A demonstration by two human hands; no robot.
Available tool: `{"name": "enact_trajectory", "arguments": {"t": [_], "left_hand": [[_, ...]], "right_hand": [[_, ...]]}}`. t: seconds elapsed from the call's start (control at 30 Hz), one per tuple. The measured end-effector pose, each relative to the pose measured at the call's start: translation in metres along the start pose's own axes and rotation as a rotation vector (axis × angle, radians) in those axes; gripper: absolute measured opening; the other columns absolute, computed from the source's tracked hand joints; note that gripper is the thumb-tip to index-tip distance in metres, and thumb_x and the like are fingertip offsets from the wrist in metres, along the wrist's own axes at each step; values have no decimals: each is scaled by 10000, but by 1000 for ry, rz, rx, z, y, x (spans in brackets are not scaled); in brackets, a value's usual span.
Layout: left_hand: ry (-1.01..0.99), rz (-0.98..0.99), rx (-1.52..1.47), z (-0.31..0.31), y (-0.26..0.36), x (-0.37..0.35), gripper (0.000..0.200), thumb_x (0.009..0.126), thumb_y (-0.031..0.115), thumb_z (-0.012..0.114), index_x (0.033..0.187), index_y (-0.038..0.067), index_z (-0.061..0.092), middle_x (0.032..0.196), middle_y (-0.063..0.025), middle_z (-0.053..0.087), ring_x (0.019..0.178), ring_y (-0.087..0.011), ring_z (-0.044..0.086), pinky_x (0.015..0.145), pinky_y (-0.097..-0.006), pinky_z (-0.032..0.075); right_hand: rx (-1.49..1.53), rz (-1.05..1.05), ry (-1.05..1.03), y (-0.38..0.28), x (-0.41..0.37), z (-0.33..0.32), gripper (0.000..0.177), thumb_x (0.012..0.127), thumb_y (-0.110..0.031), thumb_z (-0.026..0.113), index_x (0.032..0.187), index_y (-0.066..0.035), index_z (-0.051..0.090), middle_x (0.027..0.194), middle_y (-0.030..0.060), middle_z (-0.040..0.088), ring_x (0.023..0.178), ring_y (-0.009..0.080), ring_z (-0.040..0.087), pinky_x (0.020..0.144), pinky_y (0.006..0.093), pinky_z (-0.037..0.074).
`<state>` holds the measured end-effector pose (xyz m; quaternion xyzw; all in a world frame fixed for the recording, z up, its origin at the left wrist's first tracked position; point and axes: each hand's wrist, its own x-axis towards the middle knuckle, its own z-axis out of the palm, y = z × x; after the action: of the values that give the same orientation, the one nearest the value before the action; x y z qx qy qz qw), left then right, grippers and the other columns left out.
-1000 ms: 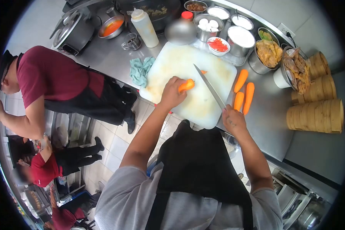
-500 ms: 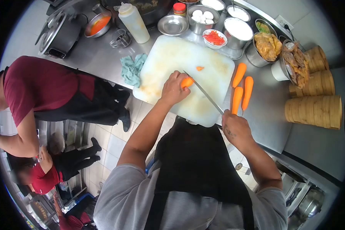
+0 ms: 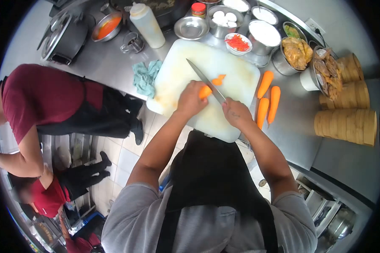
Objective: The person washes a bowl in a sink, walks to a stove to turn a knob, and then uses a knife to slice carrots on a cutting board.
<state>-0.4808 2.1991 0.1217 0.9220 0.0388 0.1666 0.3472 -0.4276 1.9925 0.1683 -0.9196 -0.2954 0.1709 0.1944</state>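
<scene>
A short carrot piece (image 3: 206, 91) is being pressed on the white cutting board (image 3: 177, 76) near the middle of the frame. It is being gripped by the closed fingers of the left hand (image 3: 190, 100), so that only its orange end is being shown. Its long axis is lying from lower left to upper right, and the free end is pointing to the upper right, toward the blade. The knife (image 3: 203, 78) is being gripped at its handle by the right hand (image 3: 236, 113), which is closed around it just to the right of the left hand. The carrot piece is being seen between the two hands and slightly above them. The long axis of the knife is running from upper left to lower right, with the tip pointing to the upper left of the frame. The blade is passing just beside the free end of the piece; whether it is touching cannot be told. One cut slice (image 3: 218, 79) is lying on the board just right of the blade. Three whole carrots (image 3: 274, 102) are lying on the steel counter (image 3: 295, 126) to the right of the board, their long axes nearly vertical in the frame. One crumpled cloth (image 3: 145, 77) is lying at the left edge of the board.
</scene>
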Motion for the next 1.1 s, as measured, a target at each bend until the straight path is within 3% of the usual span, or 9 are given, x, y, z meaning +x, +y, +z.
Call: {"name": "enact_trajectory", "arguments": {"t": [0.13,0.37,0.47,0.6,0.63,0.87,0.93,1.03,1.1], "left_hand": [[251,-193,52,-14,-30,29,498,693,106,764,1139,58,548,1057,-172,571,983,-377,594,854,-447,512],[229,-237,329,-3,-50,108,470,732,178,787,1136,55,581,1074,-173,625,1009,-346,618,876,-423,500],[421,43,339,45,15,101,493,740,191,786,1157,29,579,1114,-189,624,1051,-352,607,918,-422,488],[-617,-251,52,131,186,45,632,842,287,696,1346,-5,449,1249,-246,578,1104,-382,619,940,-461,503],[-594,-185,97,153,200,29,641,849,224,679,1359,-30,386,1249,-273,547,1094,-409,610,937,-477,500],[-336,-217,-117,143,195,2,663,786,55,654,1373,-47,364,1189,-291,529,1137,-449,548,965,-485,474],[-271,-80,-210,92,181,-5,640,761,43,654,1359,9,429,1197,-251,542,1162,-429,532,967,-474,469],[-84,-163,48,30,116,-28,632,727,49,668,1329,49,475,1182,-222,549,1113,-407,553,941,-466,480],[-105,-314,205,7,88,-40,599,706,52,676,1281,50,507,1126,-217,548,1067,-397,563,911,-465,489]], "right_hand": [[210,156,27,20,-42,-36,290,993,-291,479,980,-13,563,809,257,653,831,462,638,746,524,484],[312,409,222,72,-154,-86,316,987,-309,522,988,1,584,815,276,653,824,473,645,728,489,501],[345,528,243,101,-195,-74,312,988,-297,529,956,8,587,809,278,656,812,478,644,706,482,501],[494,615,321,109,-225,-68,328,997,-291,534,881,14,563,634,184,598,563,301,627,582,407,482],[546,620,353,110,-229,-66,341,1000,-311,544,892,12,569,581,114,548,472,185,544,503,348,450],[689,623,400,115,-237,-69,373,994,-363,570,937,5,584,588,51,536,463,96,494,443,283,406],[651,601,353,117,-230,-70,350,999,-334,551,959,12,589,620,125,589,493,206,577,493,346,456],[282,350,292,105,-209,-69,341,1002,-305,504,983,24,590,819,270,655,820,475,636,695,486,494],[113,164,181,99,-185,-47,288,1001,-275,487,998,-3,583,805,254,662,772,461,643,683,503,516]]}}
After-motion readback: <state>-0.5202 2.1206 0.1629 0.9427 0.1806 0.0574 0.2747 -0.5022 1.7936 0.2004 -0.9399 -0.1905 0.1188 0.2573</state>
